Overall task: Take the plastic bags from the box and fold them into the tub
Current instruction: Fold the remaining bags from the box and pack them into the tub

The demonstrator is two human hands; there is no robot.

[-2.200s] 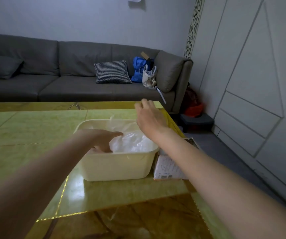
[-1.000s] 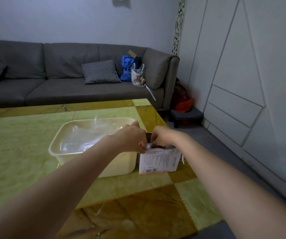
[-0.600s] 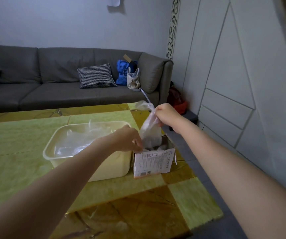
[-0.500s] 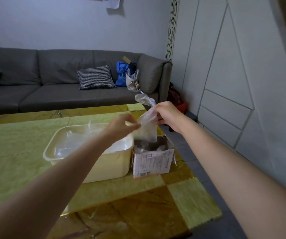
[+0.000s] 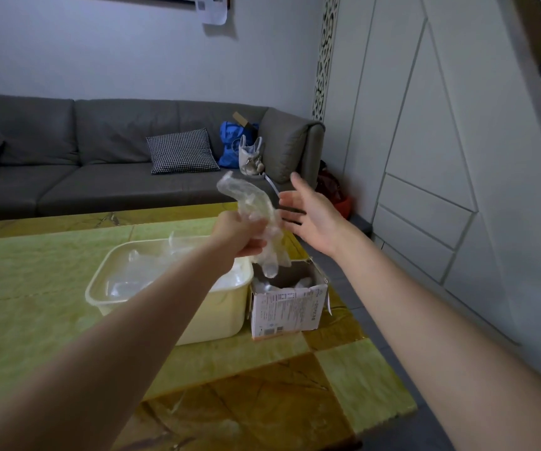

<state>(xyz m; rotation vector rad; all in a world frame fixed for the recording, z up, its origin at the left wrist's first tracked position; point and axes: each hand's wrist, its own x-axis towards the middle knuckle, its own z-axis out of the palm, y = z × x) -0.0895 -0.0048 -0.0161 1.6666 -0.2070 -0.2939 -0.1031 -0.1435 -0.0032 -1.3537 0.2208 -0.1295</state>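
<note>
**Bag's out of the box and it's switched hands**

So the clear plastic bag [image 5: 256, 219] is now bunched up in the left hand [image 5: 235, 234], fingers curled tight around its middle, one end sticking up and the other dangling just above the open cardboard box [image 5: 287, 304]. Half a second ago the right hand was the one pinching it over the box while the left was only reaching in; now that's flipped. The right hand [image 5: 311, 216] has let go and sits just to the right of the bag with fingers spread wide, palm facing it, holding nothing.

The bag is also higher than it was, fully clear of the box. More crumpled bags are visible down inside the box. The cream tub [image 5: 171, 307] is touching the box's left side on the yellow-green table [image 5: 34, 288], with clear plastic already lying in it, same spot as before. Grey sofa [image 5: 100, 157] at the far side with a checked cushion [image 5: 183, 151].
</note>
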